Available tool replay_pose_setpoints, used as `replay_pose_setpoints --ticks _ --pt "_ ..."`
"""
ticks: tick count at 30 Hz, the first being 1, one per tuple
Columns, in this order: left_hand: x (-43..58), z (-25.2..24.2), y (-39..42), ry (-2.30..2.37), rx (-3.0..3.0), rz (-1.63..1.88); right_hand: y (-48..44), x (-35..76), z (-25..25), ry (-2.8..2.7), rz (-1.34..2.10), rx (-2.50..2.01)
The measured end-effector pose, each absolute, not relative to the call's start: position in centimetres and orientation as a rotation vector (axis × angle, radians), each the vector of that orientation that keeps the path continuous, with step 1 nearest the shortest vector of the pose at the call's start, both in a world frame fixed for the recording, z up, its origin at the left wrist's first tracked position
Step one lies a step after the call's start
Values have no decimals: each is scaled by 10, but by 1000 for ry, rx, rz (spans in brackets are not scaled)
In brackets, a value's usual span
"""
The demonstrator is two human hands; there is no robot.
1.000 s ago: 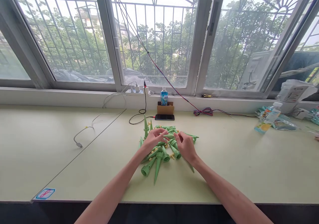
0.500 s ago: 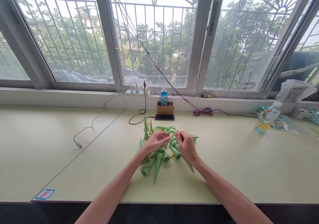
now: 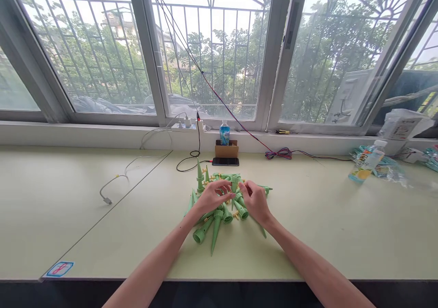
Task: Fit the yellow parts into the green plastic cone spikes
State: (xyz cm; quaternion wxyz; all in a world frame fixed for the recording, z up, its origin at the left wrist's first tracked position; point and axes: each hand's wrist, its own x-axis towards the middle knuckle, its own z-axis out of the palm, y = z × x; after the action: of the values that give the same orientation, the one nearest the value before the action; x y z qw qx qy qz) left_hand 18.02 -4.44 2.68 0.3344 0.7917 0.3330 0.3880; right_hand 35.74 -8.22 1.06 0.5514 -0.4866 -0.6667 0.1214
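My left hand [image 3: 216,196] holds a green plastic plant-watering spike [image 3: 235,180] between thumb and fingers, cap end up and point down. Pinched closed, my right hand [image 3: 255,202] has its fingertips at the side of that spike; whatever small piece they grip is hidden. Around and beneath both hands lies a pile of similar green spikes [image 3: 216,230], some with small yellow valves [image 3: 236,215] near them. One upright spike [image 3: 200,173] stands behind my left hand. An open-ended spike [image 3: 202,232] lies at the front of the pile.
Behind the pile, a phone [image 3: 226,161] lies before a small cardboard box [image 3: 226,151] and a blue-labelled bottle [image 3: 224,133]. A loose cable [image 3: 118,176] lies at left. Coiled wire [image 3: 278,153] and a juice bottle [image 3: 367,161] are at right. The table's front edge [image 3: 236,279] is near me.
The spike in my left hand has turned more upright, and my left fingers have shifted on it. My right hand stays pinched beside it, almost unmoved.
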Motion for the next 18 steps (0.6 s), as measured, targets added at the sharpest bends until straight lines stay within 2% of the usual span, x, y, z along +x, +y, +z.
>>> replay_pose_setpoints --ticks 10,18 --pt "182 22 -44 869 2233 1137 -82 358 11 -1540 462 -1103" --pt "184 23 -42 863 2315 1095 -81 358 6 -1577 611 -1030"
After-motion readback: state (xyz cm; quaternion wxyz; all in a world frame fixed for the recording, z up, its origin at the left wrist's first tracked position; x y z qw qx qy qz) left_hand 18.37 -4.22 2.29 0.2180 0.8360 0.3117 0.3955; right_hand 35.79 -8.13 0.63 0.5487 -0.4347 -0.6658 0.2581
